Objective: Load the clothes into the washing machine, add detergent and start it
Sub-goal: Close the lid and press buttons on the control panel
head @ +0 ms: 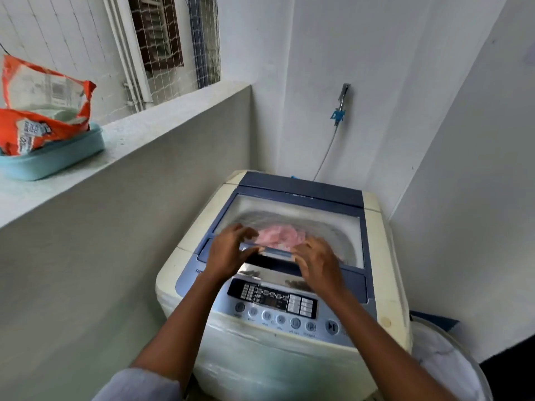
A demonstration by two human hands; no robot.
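Observation:
A cream top-loading washing machine (pixel 385 256) with a blue top stands in the corner. Its clear lid (pixel 289 218) lies nearly flat, and pink clothes (pixel 279 237) show through it in the drum. My left hand (pixel 228 254) and my right hand (pixel 317 261) are both on the lid's front edge, where its handle (pixel 278 251) runs; the fingers curl over that edge. The control panel (pixel 273 296) with a row of round buttons lies just below my wrists. An opened orange detergent bag (pixel 40 111) sits in a light blue tub (pixel 58 157) on the ledge at left.
A grey concrete ledge (pixel 162 125) runs along the left, above a plain wall. A tap with a hose (pixel 340 111) is fixed to the back wall behind the machine. A pale basket rim (pixel 451 357) shows at the lower right.

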